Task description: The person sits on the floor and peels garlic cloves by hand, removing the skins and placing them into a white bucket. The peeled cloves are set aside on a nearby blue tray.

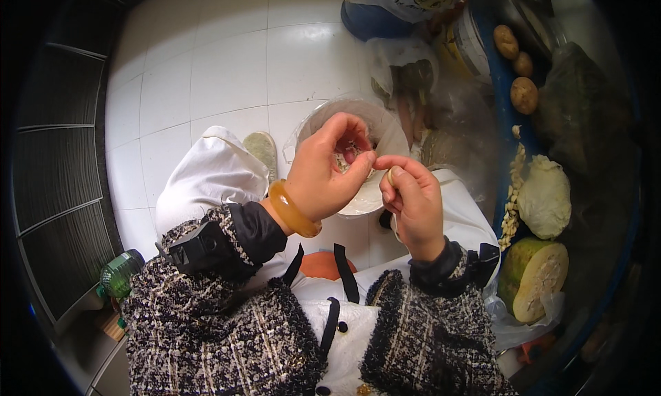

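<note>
Both my hands are over a round bin [366,202] lined with a clear plastic bag, between my knees. My left hand [320,165], with an amber-coloured bangle at the wrist, is curled, its thumb and fingertips closed together. Something pinkish shows inside its curl; what it is, I cannot tell. Close beside it, my right hand [418,213] pinches a pale garlic clove [391,177] between thumb and fingers. The two hands' fingertips nearly meet. Bits of whitish, papery skin show in the bin behind my left hand.
To the right, a row of pale garlic cloves [511,196] lies along a blue-edged surface. Beside them are a leafy cabbage [545,196], a cut green squash [540,279] and potatoes [524,95]. Plastic bags [406,55] stand beyond the bin. A green bottle [120,272] stands at left.
</note>
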`<action>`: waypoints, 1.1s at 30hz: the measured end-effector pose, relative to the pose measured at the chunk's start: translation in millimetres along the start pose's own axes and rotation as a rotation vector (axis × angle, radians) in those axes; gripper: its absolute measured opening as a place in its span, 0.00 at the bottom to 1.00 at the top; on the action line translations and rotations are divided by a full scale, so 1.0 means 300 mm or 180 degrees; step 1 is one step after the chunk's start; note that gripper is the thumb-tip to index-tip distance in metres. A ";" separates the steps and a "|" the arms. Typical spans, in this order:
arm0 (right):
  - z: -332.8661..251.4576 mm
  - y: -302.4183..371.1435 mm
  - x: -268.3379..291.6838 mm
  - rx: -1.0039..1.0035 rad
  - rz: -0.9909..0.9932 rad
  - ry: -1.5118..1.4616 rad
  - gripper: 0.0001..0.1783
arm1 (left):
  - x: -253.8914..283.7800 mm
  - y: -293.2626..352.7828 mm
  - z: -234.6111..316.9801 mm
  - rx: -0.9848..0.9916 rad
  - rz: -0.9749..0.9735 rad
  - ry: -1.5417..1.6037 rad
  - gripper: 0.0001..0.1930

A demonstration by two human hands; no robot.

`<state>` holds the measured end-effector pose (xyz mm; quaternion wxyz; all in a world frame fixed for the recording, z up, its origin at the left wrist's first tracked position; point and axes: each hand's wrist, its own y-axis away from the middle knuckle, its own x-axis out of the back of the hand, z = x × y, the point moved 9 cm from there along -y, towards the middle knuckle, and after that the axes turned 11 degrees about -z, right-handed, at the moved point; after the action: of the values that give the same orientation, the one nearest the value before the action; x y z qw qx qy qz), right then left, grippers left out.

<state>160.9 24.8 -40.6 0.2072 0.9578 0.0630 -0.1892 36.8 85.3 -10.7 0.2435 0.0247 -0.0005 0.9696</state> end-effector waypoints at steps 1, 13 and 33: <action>-0.003 0.003 -0.001 0.0064 0.0032 0.0192 0.14 | -0.008 0.000 0.005 -0.0075 -0.0023 0.0071 0.07; 0.001 -0.029 0.078 0.0183 -0.0005 -0.1968 0.24 | -0.003 -0.007 -0.085 0.0644 -0.0158 0.0600 0.12; -0.033 -0.058 0.017 0.0409 -0.0535 -0.2395 0.39 | 0.004 -0.011 0.054 -0.0634 0.0342 -0.0511 0.04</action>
<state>165.3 45.0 -40.8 0.1392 0.8240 0.0488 -0.5470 38.0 88.7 5.6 0.1917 0.0778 -0.1176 0.9713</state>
